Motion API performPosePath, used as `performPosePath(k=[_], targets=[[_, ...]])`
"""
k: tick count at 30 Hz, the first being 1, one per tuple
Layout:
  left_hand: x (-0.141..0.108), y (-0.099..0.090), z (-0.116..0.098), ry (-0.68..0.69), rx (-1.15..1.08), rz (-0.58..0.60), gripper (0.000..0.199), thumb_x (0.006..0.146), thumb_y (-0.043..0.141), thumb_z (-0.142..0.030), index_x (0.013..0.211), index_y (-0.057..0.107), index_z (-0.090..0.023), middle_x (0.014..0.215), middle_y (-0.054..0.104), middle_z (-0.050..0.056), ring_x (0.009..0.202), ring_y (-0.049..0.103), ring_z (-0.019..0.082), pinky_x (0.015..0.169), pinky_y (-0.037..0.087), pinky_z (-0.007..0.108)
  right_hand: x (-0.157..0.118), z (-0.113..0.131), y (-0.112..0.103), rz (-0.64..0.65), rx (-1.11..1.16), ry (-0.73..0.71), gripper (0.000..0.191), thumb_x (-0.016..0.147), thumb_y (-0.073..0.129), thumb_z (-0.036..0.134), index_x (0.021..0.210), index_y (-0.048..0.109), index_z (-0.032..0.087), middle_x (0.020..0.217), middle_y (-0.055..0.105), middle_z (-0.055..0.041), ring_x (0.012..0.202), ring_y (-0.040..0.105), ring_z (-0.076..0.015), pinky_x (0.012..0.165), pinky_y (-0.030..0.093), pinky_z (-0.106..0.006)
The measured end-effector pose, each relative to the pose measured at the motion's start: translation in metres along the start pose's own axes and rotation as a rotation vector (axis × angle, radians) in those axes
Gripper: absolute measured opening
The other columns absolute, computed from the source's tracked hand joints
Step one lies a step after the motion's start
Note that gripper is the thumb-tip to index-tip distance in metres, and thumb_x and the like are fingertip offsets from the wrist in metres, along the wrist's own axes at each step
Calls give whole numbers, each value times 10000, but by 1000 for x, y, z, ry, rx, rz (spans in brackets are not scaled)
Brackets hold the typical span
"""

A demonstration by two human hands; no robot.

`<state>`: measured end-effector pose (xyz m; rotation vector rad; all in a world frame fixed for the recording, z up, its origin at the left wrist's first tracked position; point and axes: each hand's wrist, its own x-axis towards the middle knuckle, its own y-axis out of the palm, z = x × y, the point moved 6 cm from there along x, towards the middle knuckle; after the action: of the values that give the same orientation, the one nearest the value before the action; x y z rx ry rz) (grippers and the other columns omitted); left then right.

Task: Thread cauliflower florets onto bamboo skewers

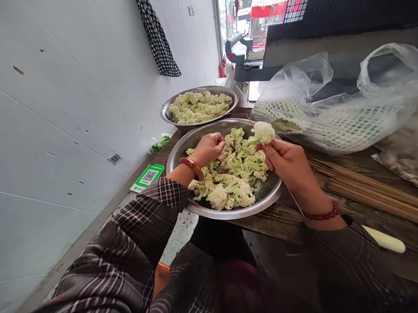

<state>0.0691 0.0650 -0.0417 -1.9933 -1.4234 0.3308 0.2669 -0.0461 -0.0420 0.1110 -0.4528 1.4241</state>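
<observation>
My right hand (287, 164) is closed on a thin wooden skewer (295, 199) that carries a cauliflower floret (264, 133). The skewer's tip pokes out above the floret, and its lower end slants down past my wrist. Over the left part of a metal bowl (228, 214) hovers my left hand (208, 149), its fingers curled together; whatever they may pinch is hidden. Loose cauliflower pieces (231, 191) fill much of this bowl, below both hands.
Behind stands a second metal bowl (163, 113) with more cauliflower (200, 106). A clear plastic bag (332, 123) holding net-wrapped produce lies at right. Bare skewers (377, 193) and a pale handle (386, 239) rest on the wooden table (274, 220). A green code card (147, 177) is left.
</observation>
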Motion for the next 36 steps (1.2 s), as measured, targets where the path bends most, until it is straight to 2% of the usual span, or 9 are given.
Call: performPosePath(k=[2, 5, 10, 15, 18, 22, 25, 30, 36], targets=[[1, -1, -4, 115, 172, -9, 71, 764, 638, -108, 777, 675, -167, 734, 650, 26, 679, 577, 140, 706, 469, 279, 0, 0, 0, -4, -8, -7, 426, 949, 564, 559, 880, 722, 169, 525, 476, 41, 478, 389, -113, 504, 287, -273], [-3, 13, -8, 218, 284, 145, 240, 774, 662, -167, 1001, 737, -190, 971, 693, 66, 873, 617, 186, 856, 477, 314, 0, 0, -1, -7, -23, -22, 413, 956, 565, 539, 873, 723, 167, 528, 477, 42, 481, 390, -109, 506, 296, -268], [-12, 34, -6, 240, 415, 353, 409, 778, 634, -172, 1176, 727, -169, 934, 673, 78, 897, 612, 219, 889, 478, 327, -1, 3, 0, 3, 2, -8, 383, 966, 565, 504, 849, 705, 167, 517, 451, 51, 484, 401, -109, 506, 304, -268], [-12, 35, -5, 222, 427, 366, 283, 673, 673, -112, 924, 778, -191, 885, 622, 55, 883, 590, 205, 868, 482, 317, -2, 3, 1, 11, 2, 5, 393, 962, 566, 520, 861, 704, 167, 510, 448, 55, 480, 402, -110, 506, 303, -268], [-9, 23, -10, 145, 220, 262, 30, 704, 684, -137, 698, 689, -166, 810, 584, 38, 801, 565, 168, 822, 494, 319, -1, 3, 1, 12, -10, 8, 401, 953, 572, 538, 858, 700, 170, 501, 445, 58, 475, 394, -110, 504, 295, -267], [-9, 8, -10, -132, -378, 163, 162, 799, 686, -237, 731, 561, -159, 738, 540, -7, 652, 561, 103, 691, 541, 297, -1, 5, 3, 39, 19, 12, 419, 951, 570, 549, 816, 686, 171, 500, 460, 51, 477, 395, -107, 502, 296, -263], [-11, 3, -14, -213, -728, 151, 324, 745, 796, -314, 809, 514, -169, 766, 569, -13, 648, 650, 119, 569, 525, 239, -3, 6, 8, 110, 44, 32, 404, 957, 571, 532, 823, 686, 169, 499, 453, 55, 465, 372, -101, 486, 283, -261], [-13, -7, -21, -190, -862, 80, 500, 629, 903, -426, 790, 502, -176, 648, 515, -53, 479, 568, 65, 361, 225, 141, -6, 7, 15, 237, 19, 49, 398, 964, 553, 532, 866, 693, 172, 486, 452, 56, 457, 379, -110, 474, 284, -264], [-21, -8, -35, -160, -952, 166, 471, 678, 868, -482, 820, 557, -160, 706, 573, -26, 538, 559, 57, 416, 278, 163, -6, 10, 19, 271, -94, 45, 390, 958, 557, 508, 733, 612, 193, 514, 468, 43, 489, 413, -116, 493, 309, -269]])
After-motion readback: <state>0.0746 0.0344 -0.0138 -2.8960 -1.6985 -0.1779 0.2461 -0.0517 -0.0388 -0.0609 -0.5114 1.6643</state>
